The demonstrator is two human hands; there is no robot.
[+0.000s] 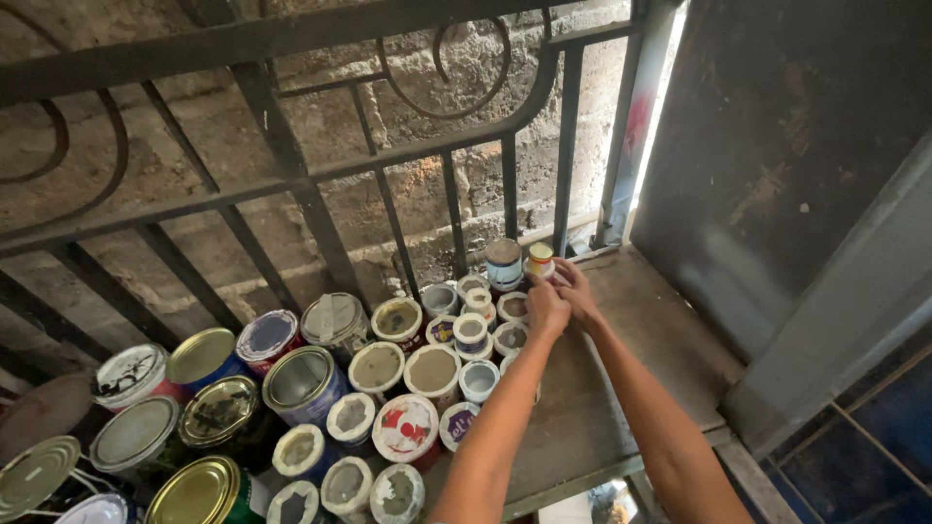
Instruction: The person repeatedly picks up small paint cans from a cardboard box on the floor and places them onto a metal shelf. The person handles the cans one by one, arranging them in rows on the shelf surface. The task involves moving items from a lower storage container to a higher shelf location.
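Both my arms reach forward over a dusty ledge packed with paint tins. My left hand is curled over the small tins at the far right of the cluster, near a small white tin. My right hand lies right beside it, fingers touching a small yellow-and-white tin that stands next to a dusty-lidded tin. The two hands touch each other. Whether either hand grips a tin is hidden by the fingers.
Many larger tins with dusty or metal lids fill the left and the foreground. A black iron grille rises behind them before a rough brick wall. A dark metal panel stands at right. Bare ledge lies right of my arms.
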